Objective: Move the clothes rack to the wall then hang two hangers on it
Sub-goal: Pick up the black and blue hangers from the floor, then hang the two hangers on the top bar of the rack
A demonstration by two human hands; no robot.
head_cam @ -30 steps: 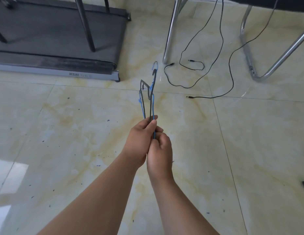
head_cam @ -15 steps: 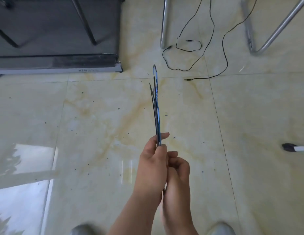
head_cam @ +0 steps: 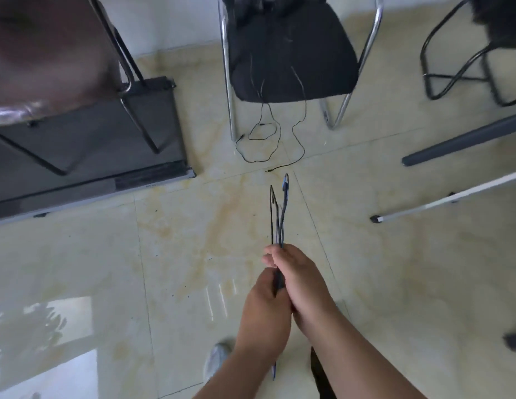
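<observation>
Two thin hangers, one black [head_cam: 271, 214] and one blue [head_cam: 283, 208], are pressed together edge-on and point away from me over the tiled floor. My left hand [head_cam: 265, 309] and my right hand [head_cam: 301, 279] are both closed around their lower part, hands touching. A blue tip of a hanger [head_cam: 274, 371] pokes out below my left forearm. At the right edge lie a white bar [head_cam: 452, 197] and a dark grey bar [head_cam: 464, 141] on the floor; whether they belong to the clothes rack I cannot tell.
A treadmill [head_cam: 86, 156] fills the upper left. A black chair with chrome legs [head_cam: 291, 53] stands ahead, thin black cables [head_cam: 268, 145] trailing under it. Another dark-framed chair [head_cam: 475, 61] is at the upper right. My shoe [head_cam: 216, 361] shows near the bottom.
The view has tilted up and swung, bringing the chairs and the bars on the right into sight. My right hand now sits over the left on the hangers, which have spread slightly apart.
</observation>
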